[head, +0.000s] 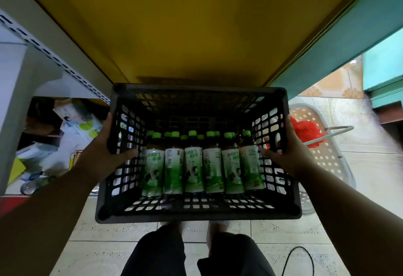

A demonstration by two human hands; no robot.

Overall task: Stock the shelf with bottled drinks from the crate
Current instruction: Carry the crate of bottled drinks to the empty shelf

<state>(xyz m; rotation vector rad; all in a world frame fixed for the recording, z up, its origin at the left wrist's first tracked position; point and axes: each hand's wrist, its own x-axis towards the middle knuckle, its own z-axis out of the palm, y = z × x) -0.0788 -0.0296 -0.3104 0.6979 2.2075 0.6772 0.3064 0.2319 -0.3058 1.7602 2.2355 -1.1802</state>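
Yellow shelf (pixel 196 24) ahead, left hand (pixel 109 151) and right hand (pixel 290 153) gripping black crate (pixel 196 212) sides, bottles (pixel 194 166) inside

- Crate (pixel 197 212) held between left hand (pixel 104 153) and right hand (pixel 290 155), far edge against shelf (pixel 192 31).
- Bottles (pixel 202 166) upright in rows inside crate, toward far wall.
- Basket (pixel 327 158) on floor (pixel 272 234) right of crate.
- Boxes (pixel 72 123) left, under neighbouring shelving.
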